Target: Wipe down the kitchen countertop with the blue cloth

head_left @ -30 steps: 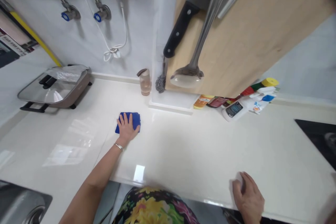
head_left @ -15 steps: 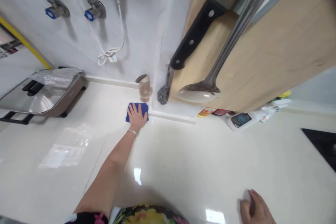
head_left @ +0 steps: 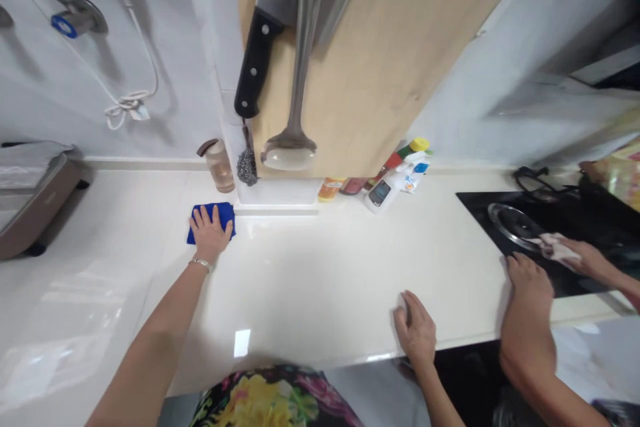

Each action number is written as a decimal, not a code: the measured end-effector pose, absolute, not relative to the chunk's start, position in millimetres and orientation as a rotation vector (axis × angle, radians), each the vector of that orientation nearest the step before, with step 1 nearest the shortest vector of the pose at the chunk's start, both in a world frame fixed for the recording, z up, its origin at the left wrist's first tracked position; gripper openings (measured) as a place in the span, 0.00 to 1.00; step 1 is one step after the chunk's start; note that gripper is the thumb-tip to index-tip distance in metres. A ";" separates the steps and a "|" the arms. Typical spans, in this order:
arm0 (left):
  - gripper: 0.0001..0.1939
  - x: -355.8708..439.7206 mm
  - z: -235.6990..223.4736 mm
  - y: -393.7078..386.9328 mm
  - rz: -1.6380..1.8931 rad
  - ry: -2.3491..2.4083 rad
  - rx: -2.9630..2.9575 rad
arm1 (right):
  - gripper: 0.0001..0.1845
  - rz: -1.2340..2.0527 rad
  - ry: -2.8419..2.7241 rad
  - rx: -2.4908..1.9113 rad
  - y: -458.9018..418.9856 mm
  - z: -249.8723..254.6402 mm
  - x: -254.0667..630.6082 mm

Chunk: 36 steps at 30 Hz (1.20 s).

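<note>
Deep blue cloth [head_left: 228, 215], plain

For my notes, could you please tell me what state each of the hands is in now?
Left hand: open, spread flat on the blue cloth.
Right hand: loosely open on the counter, nothing visible in it.

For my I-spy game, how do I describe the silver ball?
Find the big wooden board. By its bottom left corner, just below the black knife handle, is the silver ball. It's round and wiry, while the ladle beside it is long and smooth.
</note>
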<state>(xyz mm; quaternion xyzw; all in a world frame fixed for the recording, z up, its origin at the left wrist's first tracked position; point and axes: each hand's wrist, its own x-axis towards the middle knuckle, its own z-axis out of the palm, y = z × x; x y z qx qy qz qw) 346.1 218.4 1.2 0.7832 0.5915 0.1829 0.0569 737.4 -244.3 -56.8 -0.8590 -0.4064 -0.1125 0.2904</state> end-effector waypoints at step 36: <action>0.43 556.7 -5.4 31.5 0.365 0.779 2.915 | 0.21 -0.336 -1.040 -2.269 -240.3 -50.5 739.2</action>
